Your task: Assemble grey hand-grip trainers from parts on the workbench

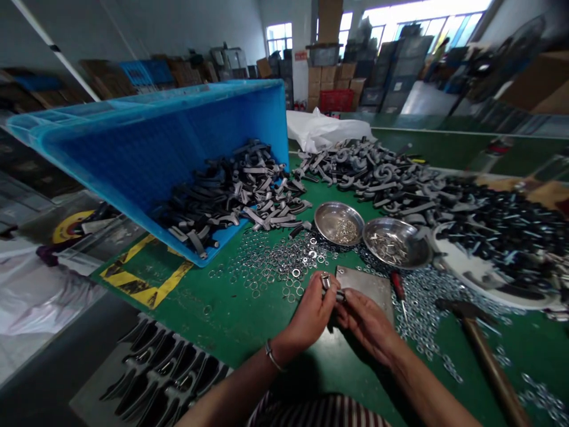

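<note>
Left hand [309, 311]: thumb and fingers pinched together on a small dark-and-silver metal part [326, 281], ribbed silver end facing up. Right hand [365, 325]: fingertips closed on the darker end; exact contact partly hidden. Part sat between both hands, above the green tabletop [255, 314]. Silver metal bangle [270, 353] on left wrist.

Just past the right hand: flat grey metal plate [373, 290], red-handled screwdriver [399, 287] beside it. Small silver nuts [424, 320] spread right of that, wooden-handled hammer [486, 356] among them. Loose thin silver rings [267, 261] lay beyond the left hand.

Further out: two round shiny steel bowls [328, 220] side by side, small metal bits in each. Blue plastic crate [169, 133] tipped on its side, grey metal lever-shaped parts [267, 204] spilling out. More grey hooked parts [382, 172] heaped behind bowls, black parts [520, 231] piled right. Rows of dark curved pieces [164, 370] lower left.

Writing: red sign [301, 56] on the far pillar and white label [397, 86] on stacked grey crates [395, 65], both too small to read.
</note>
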{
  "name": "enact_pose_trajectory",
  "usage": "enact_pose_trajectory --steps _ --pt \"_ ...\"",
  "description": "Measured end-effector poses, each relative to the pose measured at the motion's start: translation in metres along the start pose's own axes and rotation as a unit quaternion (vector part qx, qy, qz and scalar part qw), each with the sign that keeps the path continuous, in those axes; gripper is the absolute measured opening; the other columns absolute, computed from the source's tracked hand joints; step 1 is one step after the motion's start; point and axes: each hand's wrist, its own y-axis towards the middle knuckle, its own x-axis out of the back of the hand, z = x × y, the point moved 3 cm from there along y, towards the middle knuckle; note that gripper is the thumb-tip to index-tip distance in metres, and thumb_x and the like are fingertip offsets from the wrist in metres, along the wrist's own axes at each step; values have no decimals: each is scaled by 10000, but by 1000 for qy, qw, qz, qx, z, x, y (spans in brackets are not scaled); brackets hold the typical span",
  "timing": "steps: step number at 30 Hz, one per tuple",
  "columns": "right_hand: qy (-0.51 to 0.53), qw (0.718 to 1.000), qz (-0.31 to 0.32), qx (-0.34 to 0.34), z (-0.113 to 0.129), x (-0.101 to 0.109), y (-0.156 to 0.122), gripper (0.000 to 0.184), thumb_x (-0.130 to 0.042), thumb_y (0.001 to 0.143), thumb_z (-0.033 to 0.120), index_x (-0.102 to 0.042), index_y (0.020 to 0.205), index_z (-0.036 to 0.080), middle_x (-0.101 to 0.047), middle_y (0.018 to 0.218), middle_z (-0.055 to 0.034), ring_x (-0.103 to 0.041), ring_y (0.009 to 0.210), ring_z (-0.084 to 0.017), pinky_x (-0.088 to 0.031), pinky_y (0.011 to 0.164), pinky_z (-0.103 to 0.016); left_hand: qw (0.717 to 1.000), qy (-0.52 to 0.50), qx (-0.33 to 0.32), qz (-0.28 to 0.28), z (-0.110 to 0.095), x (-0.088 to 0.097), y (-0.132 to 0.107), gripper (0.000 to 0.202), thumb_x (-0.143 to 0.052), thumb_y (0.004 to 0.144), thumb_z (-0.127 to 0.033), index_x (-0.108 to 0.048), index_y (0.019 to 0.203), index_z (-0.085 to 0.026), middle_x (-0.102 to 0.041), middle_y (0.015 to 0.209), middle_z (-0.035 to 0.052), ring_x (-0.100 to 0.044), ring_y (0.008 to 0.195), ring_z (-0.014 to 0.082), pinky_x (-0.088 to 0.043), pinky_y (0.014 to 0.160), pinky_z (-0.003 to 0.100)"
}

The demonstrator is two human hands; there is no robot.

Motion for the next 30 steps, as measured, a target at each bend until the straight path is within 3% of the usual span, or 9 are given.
enact_pose_trajectory --steps 4,9,11,16,21,23,25,28,30 --pt "39 999 17 -5 0 0 -4 247 -692 898 429 -683 898 182 -641 778 -8 -562 650 -101 -442 542 -199 998 47 27 11 -4 -10 -5 197 -366 1024 -331 -500 1016 -187 -559 1032 92 -532 977 209 -430 925 367" --pt "-140 985 -15 100 12 5 -17 240 -714 867 436 -641 926 215 -661 724 12 -620 633 -147 -527 630 -286 997 26 79 4 -11 -15 -8 219 -354 1026 -358 -492 986 -192 -563 1004 84 -539 951 208 -428 896 348" --pt "-282 939 -56 187 20 8 -26 190 -710 871 394 -648 962 239 -704 803 -11 -669 711 -183 -545 683 -321 996 10 86 8 -16 -16 -10 237 -357 1025 -375 -503 1007 -189 -572 1004 86 -545 939 208 -433 883 338" --pt "-532 735 -43 419 35 -1 -46 213 -568 971 279 -644 1169 265 -747 999 -70 -699 903 -228 -551 808 -361 994 -60 70 59 -32 -16 -14 268 -375 1020 -390 -545 1080 -191 -626 1057 86 -580 1011 213 -427 942 329" --pt "-662 647 -9 378 40 6 -49 425 -443 1030 285 -465 1447 210 -743 1011 -104 -686 830 -221 -539 734 -340 992 -59 106 41 -23 -21 -7 259 -440 996 -413 -564 1061 -195 -639 1048 73 -583 1004 217 -425 940 326" --pt "-710 632 29 309 50 30 -53 464 -444 1032 308 -425 1490 236 -734 1036 -95 -682 870 -211 -535 760 -322 991 -62 105 61 -18 -29 -4 265 -433 1001 -417 -577 1028 -196 -644 1015 66 -585 977 211 -432 914 320" --pt "-745 621 -13 245 75 74 -59 446 -467 1021 319 -461 1464 270 -717 1114 -82 -675 953 -200 -529 823 -310 990 -63 95 82 -14 -35 0 300 -409 1009 -434 -592 991 -197 -649 969 61 -589 930 205 -445 862 311" --pt "-765 568 -243 180 137 164 -68 309 -453 1009 308 -621 1245 201 -705 1140 -112 -670 997 -231 -521 878 -357 990 -62 102 72 -12 -40 8 358 -401 1002 -483 -608 958 -195 -648 910 59 -588 840 195 -462 749 289" --pt "-766 540 -315 150 178 219 -68 276 -436 1005 259 -672 1088 142 -711 1007 -149 -678 924 -258 -525 837 -395 989 -65 122 54 -11 -43 13 393 -412 986 -527 -614 944 -193 -649 887 60 -587 799 193 -463 686 274"
